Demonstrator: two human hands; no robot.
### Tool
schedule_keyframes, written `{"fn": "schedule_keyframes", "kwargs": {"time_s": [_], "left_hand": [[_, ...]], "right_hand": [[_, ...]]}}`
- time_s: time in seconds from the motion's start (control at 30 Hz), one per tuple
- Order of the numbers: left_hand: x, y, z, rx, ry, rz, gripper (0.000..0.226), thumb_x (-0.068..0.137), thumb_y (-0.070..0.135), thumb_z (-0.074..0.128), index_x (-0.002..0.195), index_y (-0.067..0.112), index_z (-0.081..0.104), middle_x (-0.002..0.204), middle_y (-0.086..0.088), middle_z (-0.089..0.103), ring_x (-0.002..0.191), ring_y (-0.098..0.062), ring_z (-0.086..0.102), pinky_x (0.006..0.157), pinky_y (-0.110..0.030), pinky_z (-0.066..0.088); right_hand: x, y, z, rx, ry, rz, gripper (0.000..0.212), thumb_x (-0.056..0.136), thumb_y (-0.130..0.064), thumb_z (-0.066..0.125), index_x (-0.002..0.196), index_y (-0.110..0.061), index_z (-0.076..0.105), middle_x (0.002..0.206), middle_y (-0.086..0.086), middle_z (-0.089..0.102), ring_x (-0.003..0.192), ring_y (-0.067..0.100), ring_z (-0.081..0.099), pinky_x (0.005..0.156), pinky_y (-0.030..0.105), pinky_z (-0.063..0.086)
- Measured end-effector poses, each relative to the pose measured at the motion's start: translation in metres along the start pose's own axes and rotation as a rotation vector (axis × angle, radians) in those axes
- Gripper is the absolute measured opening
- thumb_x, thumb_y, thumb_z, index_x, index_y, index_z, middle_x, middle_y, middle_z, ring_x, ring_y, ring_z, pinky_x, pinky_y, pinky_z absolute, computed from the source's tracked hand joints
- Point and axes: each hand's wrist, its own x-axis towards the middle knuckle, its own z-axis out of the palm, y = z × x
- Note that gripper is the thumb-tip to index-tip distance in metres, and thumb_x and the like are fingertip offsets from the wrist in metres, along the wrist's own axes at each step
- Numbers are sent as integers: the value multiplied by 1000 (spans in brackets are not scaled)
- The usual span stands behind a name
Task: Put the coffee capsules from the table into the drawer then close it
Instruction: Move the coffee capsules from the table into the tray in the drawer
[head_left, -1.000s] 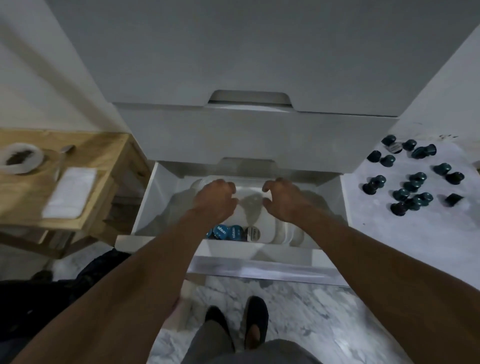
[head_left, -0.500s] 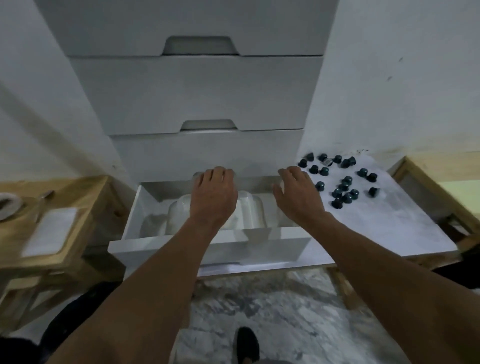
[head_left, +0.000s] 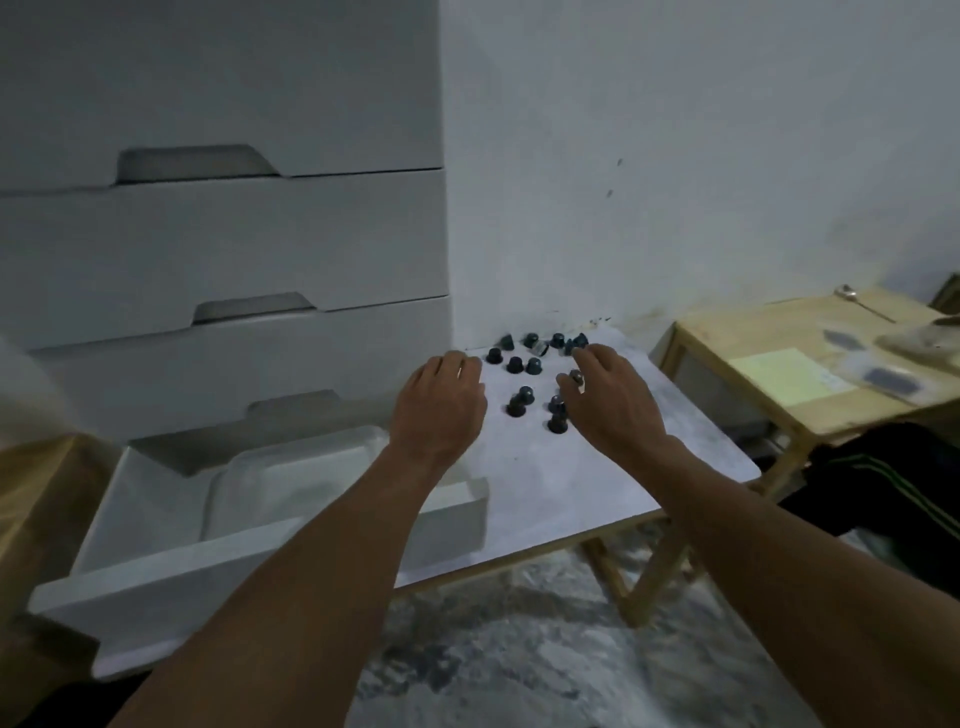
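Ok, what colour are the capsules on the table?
Dark teal, nearly black in this dim light; the capsules show only in the head view.

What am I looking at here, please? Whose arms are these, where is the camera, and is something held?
There is no machine: a person wears a camera on the head, so you see that person's own view downward. Small dark teal coffee capsules lie scattered on the white table, beside the open white bottom drawer of a cabinet. The left hand hovers near them, holding nothing visible. The right hand reaches among the capsules; whether it already pinches one is unclear.
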Motion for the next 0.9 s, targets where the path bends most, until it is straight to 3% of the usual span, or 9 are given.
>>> {"fn": "schedule_keyframes", "kwargs": {"time_s": [0.13, 0.3, 0.4, 0.67, 0.8, 0.9], "left_hand": [[40, 50, 34, -13, -31, -7, 14, 77, 14, 63, 90, 11, 65, 84, -5, 64, 69, -23, 61, 56, -31, 50], [78, 114, 83, -82, -69, -51, 9, 79, 14, 65, 87, 11, 65, 83, -3, 64, 68, -19, 61, 48, -27, 47], [88, 141, 111, -91, -155, -120, 8, 77, 10, 65, 85, 14, 64, 82, 0, 62, 65, -16, 59, 43, -25, 46], [72, 156, 154, -71, -375, -206, 15, 68, 7, 75, 77, 12, 64, 74, -3, 62, 59, -20, 61, 38, -26, 46], [69, 146, 184, -72, -488, -231, 22, 62, 5, 79, 71, 12, 60, 69, -4, 59, 51, -20, 58, 35, -25, 38], [73, 139, 210, -92, -589, -246, 13, 70, 10, 73, 78, 12, 63, 76, -4, 61, 58, -19, 61, 41, -26, 40]], "right_hand": [[15, 67, -8, 0, -33, 20, 31, 95, -28, 48, 115, -5, 57, 118, 15, 59, 106, 33, 56, 86, 40, 48], [40, 145, -9, 28, -115, 1, 37, 97, -25, 47, 127, -5, 53, 125, 16, 57, 111, 31, 55, 90, 38, 46], [54, 177, -2, 18, -192, -8, 35, 96, -22, 47, 123, -2, 55, 123, 17, 58, 108, 32, 56, 88, 39, 47], [76, 202, 57, 139, -375, -46, 33, 93, -20, 52, 123, -6, 56, 121, 14, 59, 107, 32, 57, 90, 40, 46], [89, 200, 94, 165, -473, -70, 33, 92, -17, 52, 124, -8, 55, 123, 13, 58, 107, 31, 55, 89, 42, 48], [102, 201, 120, 171, -520, -68, 32, 91, -11, 52, 123, -8, 56, 121, 12, 59, 104, 31, 56, 87, 43, 49]]}}
